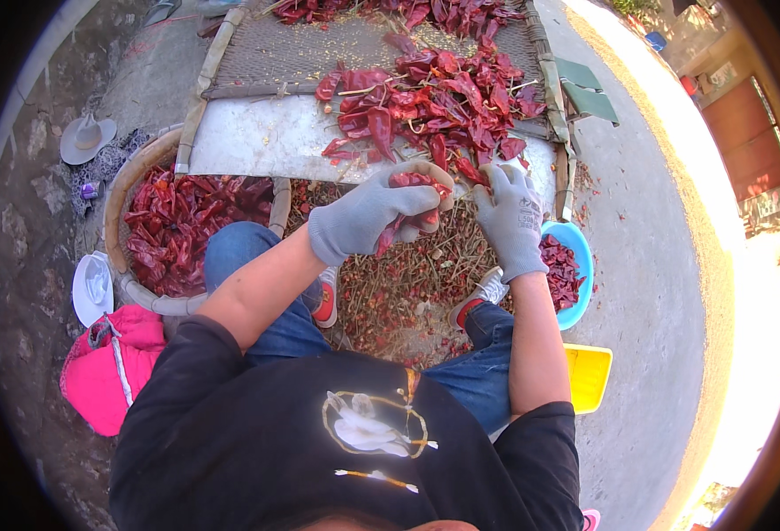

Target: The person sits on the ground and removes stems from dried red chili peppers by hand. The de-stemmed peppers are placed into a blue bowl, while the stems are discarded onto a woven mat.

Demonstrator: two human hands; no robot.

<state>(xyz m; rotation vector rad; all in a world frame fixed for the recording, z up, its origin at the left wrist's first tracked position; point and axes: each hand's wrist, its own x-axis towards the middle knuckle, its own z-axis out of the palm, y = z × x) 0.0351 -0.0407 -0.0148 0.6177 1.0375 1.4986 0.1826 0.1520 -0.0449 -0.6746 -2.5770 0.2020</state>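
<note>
My left hand [390, 206], in a grey knit glove, is closed around several dried red chili peppers [423, 182], with one hanging below the fingers. My right hand [510, 216], also gloved, has its thumb and fingertips at the end of one dried chili [471, 171] on the near edge of a heap. That heap of dried chilies [443, 99] lies across a woven tray [277, 46] and the pale sheet [250, 136] along its front. Under my hands, broken stems and red scraps [410, 285] cover the ground between my shoes.
At left, a round wicker basket [114, 219] holds many dried chilies. A blue basin [587, 265] with red pieces and a yellow container [589, 378] stand at right. Two hats [88, 139] and a pink garment [111, 372] lie left; a green folding stool [585, 93] is beyond the tray.
</note>
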